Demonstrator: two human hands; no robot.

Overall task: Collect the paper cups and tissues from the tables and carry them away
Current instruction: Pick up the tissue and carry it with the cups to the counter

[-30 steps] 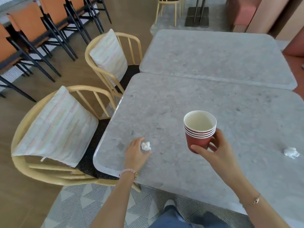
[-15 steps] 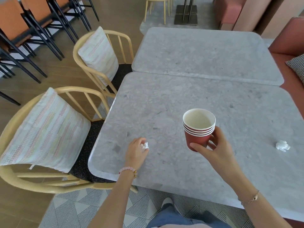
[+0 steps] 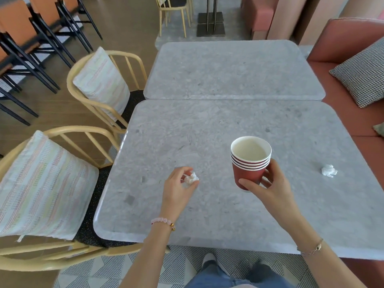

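Observation:
A stack of several red paper cups (image 3: 249, 166) with white rims is held upright above the near grey table (image 3: 207, 132) by my right hand (image 3: 268, 188), whose fingers curl round the bottom cup. My left hand (image 3: 176, 190) pinches a small crumpled white tissue (image 3: 191, 178) just above the tabletop, left of the cups. A second crumpled tissue (image 3: 329, 171) lies on the table to the right, apart from both hands.
A second grey table (image 3: 232, 67) butts against the far edge of the near one. Two wooden chairs with striped cushions (image 3: 41, 183) (image 3: 101, 82) stand on the left. A red bench with a checked pillow (image 3: 361, 73) runs along the right.
My left hand closed its fingers on the small tissue and lifted it slightly. The cup stack in my right hand stayed about where it was. The view shifted a little rightward.

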